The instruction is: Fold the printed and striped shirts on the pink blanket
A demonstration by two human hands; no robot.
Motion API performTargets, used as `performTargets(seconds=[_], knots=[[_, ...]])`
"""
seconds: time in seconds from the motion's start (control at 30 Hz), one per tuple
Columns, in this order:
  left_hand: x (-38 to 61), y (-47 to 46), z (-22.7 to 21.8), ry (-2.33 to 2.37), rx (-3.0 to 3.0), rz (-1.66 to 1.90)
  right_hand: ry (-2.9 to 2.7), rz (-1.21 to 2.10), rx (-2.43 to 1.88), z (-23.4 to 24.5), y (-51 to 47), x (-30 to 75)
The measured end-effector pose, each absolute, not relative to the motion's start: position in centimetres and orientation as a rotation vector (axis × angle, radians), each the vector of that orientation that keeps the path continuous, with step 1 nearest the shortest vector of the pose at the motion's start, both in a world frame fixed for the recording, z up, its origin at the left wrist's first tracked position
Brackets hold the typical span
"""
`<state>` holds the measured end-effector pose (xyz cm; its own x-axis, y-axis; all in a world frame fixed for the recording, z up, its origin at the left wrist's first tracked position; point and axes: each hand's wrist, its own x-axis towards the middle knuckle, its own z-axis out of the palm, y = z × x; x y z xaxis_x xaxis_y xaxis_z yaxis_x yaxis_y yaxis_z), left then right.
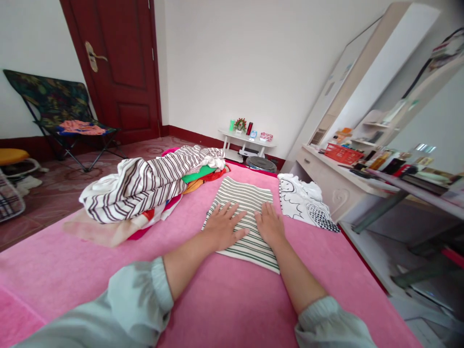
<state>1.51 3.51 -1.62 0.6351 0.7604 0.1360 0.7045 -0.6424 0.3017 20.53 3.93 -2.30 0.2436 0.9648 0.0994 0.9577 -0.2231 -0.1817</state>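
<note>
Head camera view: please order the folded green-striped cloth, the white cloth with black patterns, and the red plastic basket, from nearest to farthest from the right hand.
1. Folded green-striped cloth: directly under the right hand.
2. White cloth with black patterns: just right of the hand, on the pink blanket.
3. Red plastic basket: farther right, on the white dresser.

Folded garment (243, 212) in the middle of the bed (224, 299), both hands on it side by side, clothes pile (145, 186) to its left, second folded garment (304, 200) just right, dresser (337, 179) beyond the bed's right edge
</note>
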Motion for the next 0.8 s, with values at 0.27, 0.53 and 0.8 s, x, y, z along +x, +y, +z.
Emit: performTargets(seconds=[0.27,0.53,0.8], knots=[[-3.6,8.5,-2.1,1.093,2.541,0.541,-1.823,-0.03,-2.193,-2.0,3.6,20.8],[-3.9,9.8,-2.0,0.866,1.95,1.015,-1.744,0.583,-1.439,-0.1,1.8,17.0],[-4.8,8.7,0.5,0.561,2.137,0.539,-1.811,0.693,-1.286,-0.5,1.2,15.8]])
